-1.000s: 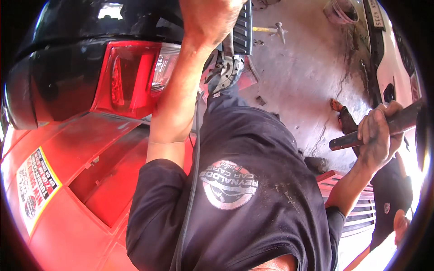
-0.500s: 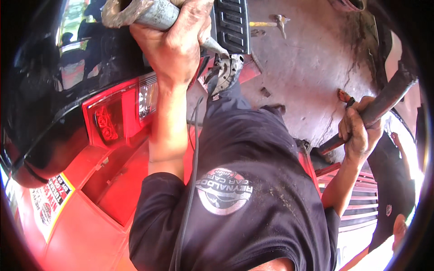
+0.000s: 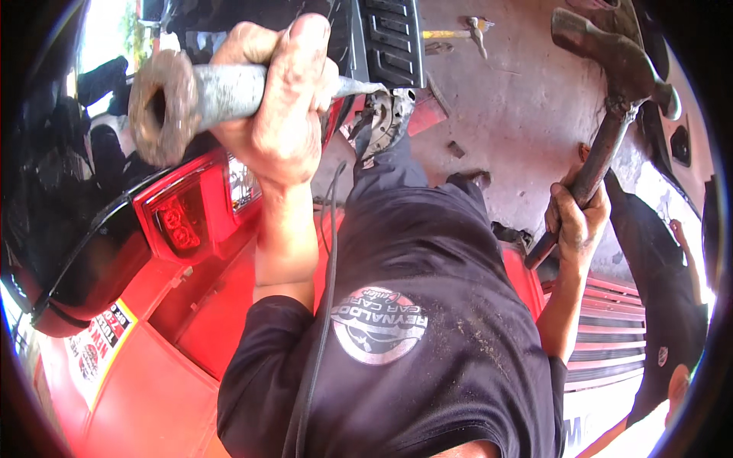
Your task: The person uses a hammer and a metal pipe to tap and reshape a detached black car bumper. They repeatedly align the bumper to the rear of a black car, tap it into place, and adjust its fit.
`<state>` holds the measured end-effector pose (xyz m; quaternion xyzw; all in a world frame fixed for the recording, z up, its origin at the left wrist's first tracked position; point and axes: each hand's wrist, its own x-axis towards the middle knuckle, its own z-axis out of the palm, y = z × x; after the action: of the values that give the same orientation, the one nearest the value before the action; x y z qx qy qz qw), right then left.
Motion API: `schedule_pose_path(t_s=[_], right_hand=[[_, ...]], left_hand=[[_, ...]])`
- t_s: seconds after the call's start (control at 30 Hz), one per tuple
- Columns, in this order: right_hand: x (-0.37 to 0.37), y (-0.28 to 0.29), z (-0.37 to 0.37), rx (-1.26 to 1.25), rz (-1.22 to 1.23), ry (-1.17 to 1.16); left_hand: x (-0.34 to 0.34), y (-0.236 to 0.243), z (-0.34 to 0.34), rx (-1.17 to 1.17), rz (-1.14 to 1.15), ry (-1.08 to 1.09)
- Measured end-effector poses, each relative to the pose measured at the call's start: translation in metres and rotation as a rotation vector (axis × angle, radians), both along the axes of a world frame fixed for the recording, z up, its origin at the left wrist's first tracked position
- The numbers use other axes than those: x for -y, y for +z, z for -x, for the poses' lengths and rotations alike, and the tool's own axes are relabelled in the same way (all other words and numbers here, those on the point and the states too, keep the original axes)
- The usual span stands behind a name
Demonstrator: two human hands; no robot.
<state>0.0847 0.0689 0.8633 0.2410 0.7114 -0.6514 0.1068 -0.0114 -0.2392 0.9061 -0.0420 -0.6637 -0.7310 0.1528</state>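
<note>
I have a grey metal bar (image 3: 229, 95) in the left hand (image 3: 282, 114), held in the air beside the black vehicle body (image 3: 92, 229). Its long axis runs almost level across my view, rising slightly to the right. The wide, rusty end with a dark hollow points left and sits closest to me; the other end narrows to a thin tip, pointing right, near the bottom edge of a black ribbed panel (image 3: 388, 46). I cannot tell whether that tip touches anything. The left fingers are curled around the bar, the thumb lying across it. Off to the right, the right hand (image 3: 578, 217) is wrapped around the handle of a worn hammer (image 3: 603, 156), which slants from lower left to upper right, its head at the top, well apart from the bar. Below the bar I see a red tail light (image 3: 179, 217), then a red body panel (image 3: 145, 389) bearing a sticker. A dark cable (image 3: 324, 305) hangs down the person's dark shirt (image 3: 427, 382). Beyond lies a scuffed concrete floor (image 3: 527, 114), where a yellow-handled hammer (image 3: 447, 33) rests. At the right are a red slatted grille (image 3: 611, 317) and another person (image 3: 660, 320) in dark clothes.
</note>
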Motion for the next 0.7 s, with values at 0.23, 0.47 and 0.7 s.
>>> schedule_pose_path(t_s=[0.23,0.47,0.7], right_hand=[[-0.006,-0.028,-0.026,0.129,0.018,0.013],[-0.002,-0.053,-0.037,0.248,0.011,0.022],[-0.002,-0.072,-0.05,0.276,-0.025,0.113]], left_hand=[[0.002,0.011,-0.001,-0.058,0.117,0.021],[-0.002,0.018,-0.001,-0.002,0.137,0.052],[0.007,0.011,-0.001,-0.088,0.267,0.016]])
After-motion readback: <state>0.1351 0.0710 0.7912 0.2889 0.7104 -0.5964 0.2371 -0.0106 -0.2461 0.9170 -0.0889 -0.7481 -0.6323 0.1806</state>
